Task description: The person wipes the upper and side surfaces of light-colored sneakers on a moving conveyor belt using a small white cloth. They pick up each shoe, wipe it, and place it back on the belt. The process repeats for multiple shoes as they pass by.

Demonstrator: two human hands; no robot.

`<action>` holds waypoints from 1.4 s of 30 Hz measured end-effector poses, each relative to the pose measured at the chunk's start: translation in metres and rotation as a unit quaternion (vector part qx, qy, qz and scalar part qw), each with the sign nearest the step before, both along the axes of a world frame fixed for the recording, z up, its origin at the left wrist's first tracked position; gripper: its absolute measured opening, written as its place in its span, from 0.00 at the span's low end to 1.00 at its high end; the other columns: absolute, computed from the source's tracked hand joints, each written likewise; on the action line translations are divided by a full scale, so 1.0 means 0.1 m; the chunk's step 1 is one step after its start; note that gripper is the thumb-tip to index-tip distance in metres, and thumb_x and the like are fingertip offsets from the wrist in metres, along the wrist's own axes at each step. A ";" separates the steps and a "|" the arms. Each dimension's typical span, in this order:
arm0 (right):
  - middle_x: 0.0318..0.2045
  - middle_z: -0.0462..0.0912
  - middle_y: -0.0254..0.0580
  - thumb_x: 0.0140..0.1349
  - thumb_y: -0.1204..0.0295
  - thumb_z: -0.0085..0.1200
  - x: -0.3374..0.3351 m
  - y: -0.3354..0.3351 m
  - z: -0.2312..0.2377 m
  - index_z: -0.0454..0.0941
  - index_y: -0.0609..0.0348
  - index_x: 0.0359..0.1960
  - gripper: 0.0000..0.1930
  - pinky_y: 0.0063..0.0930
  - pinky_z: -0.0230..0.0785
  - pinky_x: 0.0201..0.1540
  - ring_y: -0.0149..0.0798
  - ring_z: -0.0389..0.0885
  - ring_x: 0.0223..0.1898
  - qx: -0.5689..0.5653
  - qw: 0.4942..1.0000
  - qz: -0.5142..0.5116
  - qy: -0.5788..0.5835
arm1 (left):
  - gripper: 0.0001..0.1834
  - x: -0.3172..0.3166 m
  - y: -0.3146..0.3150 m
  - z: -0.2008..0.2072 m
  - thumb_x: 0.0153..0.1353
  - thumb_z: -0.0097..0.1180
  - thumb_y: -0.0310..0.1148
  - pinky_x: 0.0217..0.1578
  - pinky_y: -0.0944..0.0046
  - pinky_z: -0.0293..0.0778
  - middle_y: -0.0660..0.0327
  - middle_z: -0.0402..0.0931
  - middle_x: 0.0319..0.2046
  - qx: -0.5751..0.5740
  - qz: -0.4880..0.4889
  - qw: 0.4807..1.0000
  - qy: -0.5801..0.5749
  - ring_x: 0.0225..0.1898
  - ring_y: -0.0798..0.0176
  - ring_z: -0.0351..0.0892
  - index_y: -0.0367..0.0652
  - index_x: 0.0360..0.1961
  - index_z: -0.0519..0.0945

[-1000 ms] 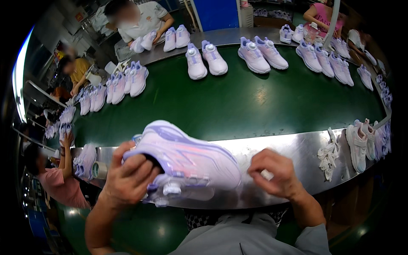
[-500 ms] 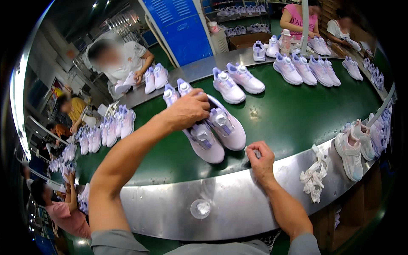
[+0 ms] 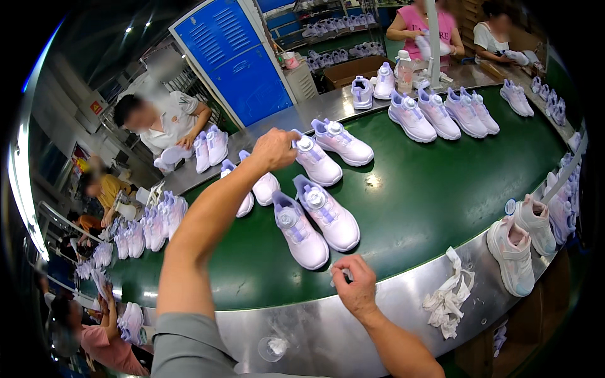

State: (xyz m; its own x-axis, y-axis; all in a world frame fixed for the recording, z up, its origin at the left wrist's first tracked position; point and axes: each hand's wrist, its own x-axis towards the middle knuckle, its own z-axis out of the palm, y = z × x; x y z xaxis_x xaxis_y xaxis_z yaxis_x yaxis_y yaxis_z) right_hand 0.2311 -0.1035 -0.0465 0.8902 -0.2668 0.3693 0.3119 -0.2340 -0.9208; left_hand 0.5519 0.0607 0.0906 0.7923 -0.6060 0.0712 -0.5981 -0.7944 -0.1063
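Observation:
My left hand [image 3: 276, 150] reaches over the green belt, its fingers closed at the heel collar of a white and lilac sneaker [image 3: 320, 165]. That sneaker's mate [image 3: 346, 143] stands just right of it. Nearer to me, a matching pair sits untouched, toes toward me: a left sneaker [image 3: 302, 239] and a right sneaker [image 3: 334, 220], each with a round dial on the tongue. Just below their toes is my right hand [image 3: 356, 286], pinching a small white wad [image 3: 334, 274]. Behind my left forearm another sneaker [image 3: 266, 188] is partly hidden.
A metal ledge [image 3: 378, 315] borders the green belt [image 3: 428, 195]. On it lie a small clear dish [image 3: 272, 348], crumpled white cloth strips [image 3: 449, 299] and a pale strapped sneaker pair [image 3: 512, 255]. More sneakers line the belt. A co-worker in white [image 3: 167, 120] sits across; others work around.
My left hand has let go of the near sneaker pair and moved farther out to the pair behind it. The right hand keeps its pinch near the toes. The whole view has shifted somewhat.

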 end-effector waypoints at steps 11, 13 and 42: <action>0.38 0.82 0.43 0.60 0.82 0.62 0.03 0.03 0.06 0.81 0.62 0.35 0.04 0.30 0.81 0.34 0.40 0.85 0.34 0.037 0.999 0.028 0.017 | 0.46 0.92 -0.91 -0.28 0.54 0.76 0.47 0.55 0.28 0.76 0.53 0.66 0.74 -0.131 0.299 0.864 0.383 0.69 0.38 0.69 0.65 0.75 0.69; 0.38 0.82 0.42 0.60 0.82 0.62 0.03 0.05 0.08 0.81 0.62 0.36 0.05 0.28 0.82 0.34 0.39 0.85 0.33 0.040 0.998 0.039 0.006 | 0.40 1.14 -0.92 -0.36 0.54 0.77 0.46 0.50 0.29 0.79 0.52 0.74 0.68 -0.117 0.326 0.855 0.385 0.63 0.40 0.77 0.60 0.70 0.76; 0.35 0.81 0.43 0.60 0.81 0.62 0.07 0.10 0.12 0.80 0.60 0.34 0.04 0.32 0.81 0.31 0.42 0.84 0.31 -0.016 1.000 0.026 0.000 | 0.46 -0.67 -0.25 -0.23 0.46 0.82 0.50 0.38 0.39 0.84 0.52 0.82 0.58 -0.052 0.240 0.846 0.474 0.55 0.46 0.83 0.48 0.67 0.79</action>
